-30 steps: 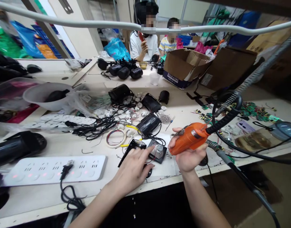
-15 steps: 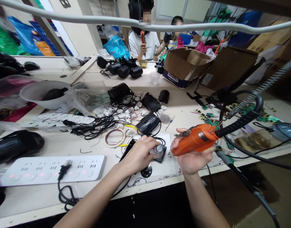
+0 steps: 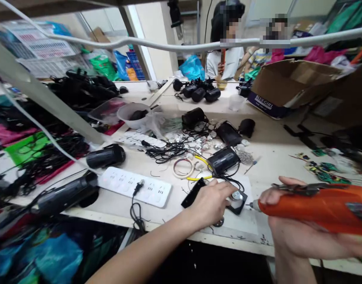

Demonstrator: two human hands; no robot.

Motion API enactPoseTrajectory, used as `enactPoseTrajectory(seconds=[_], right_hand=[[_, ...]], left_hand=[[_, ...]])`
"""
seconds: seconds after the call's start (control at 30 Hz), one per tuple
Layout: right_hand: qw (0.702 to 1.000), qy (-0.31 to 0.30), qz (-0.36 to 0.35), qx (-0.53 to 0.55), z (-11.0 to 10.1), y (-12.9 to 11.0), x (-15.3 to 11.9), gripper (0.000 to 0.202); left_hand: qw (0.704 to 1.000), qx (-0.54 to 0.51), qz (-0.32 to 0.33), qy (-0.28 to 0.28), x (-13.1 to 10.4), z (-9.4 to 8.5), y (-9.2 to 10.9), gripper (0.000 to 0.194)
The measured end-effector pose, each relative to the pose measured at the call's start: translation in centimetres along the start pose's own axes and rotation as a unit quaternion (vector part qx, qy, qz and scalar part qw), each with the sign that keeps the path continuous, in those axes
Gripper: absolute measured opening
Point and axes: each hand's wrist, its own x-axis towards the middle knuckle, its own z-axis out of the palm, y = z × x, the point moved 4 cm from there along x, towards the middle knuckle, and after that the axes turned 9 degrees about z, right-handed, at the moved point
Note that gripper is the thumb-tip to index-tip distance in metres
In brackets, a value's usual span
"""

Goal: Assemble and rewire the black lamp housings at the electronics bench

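The right hand [image 3: 301, 236] is wrapped firmly around an orange electric screwdriver [image 3: 317, 207], its tip pointing left, just beside a square black part with a silver round piece [image 3: 236, 202] on the counter [image 3: 272, 146]. Fingers of the left hand [image 3: 212, 199] bend over that part's near-left side; whether they grip it cannot be told. A black housing [image 3: 192, 194] lies at that wrist, with a white power strip [image 3: 127, 188] further left. Beyond are a tape ring [image 3: 181, 176], a black cylinder [image 3: 224, 160] and small metal pieces [image 3: 245, 158]; farther back stands an open carton [image 3: 264, 103].
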Motion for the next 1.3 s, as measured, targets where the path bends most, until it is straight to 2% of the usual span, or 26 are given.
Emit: enactPoseTrajectory(seconds=[0.1, 0.23, 0.4, 0.57, 0.7, 0.93, 1.1, 1.3], right_hand=[[1.0, 0.015, -0.006, 0.003, 0.8, -0.4, -0.1, 0.071], [1.0, 0.022, 0.0, -0.018, 1.9, -0.4, -0.3, 0.08], [1.0, 0.022, 0.013, -0.011, 2.3, -0.3, -0.4, 0.079], [1.0, 0.0, 0.002, 0.002, 2.7, -0.3, -0.3, 0.075], [1.0, 0.0, -0.004, 0.006, 3.1, -0.1, -0.1, 0.074], [1.0, -0.007, -0.007, 0.005, 3.3, 0.3, 0.4, 0.075], [0.999, -0.035, 0.002, 0.015, 3.5, 0.6, 0.4, 0.073], [0.997, -0.06, 0.051, 0.013, 4.1, 0.9, 1.0, 0.07]], left_hand=[[1.0, -0.002, -0.017, -0.005, -0.2, -0.2, 0.0, 0.048], [0.999, -0.018, -0.03, -0.017, -0.1, -0.8, 0.1, 0.05], [0.995, 0.095, -0.025, -0.017, 0.7, -1.0, 1.0, 0.041], [0.991, 0.124, -0.008, -0.051, 1.8, -0.3, 1.3, 0.024], [0.993, 0.114, 0.0, -0.034, 2.1, -0.6, 1.0, 0.017], [0.998, 0.049, -0.023, -0.025, 1.9, -0.6, 0.5, 0.025], [0.996, 0.084, -0.026, -0.02, 2.3, -0.2, 0.7, 0.013], [0.993, 0.106, -0.056, 0.009, 2.4, 0.7, 0.9, 0.011]])
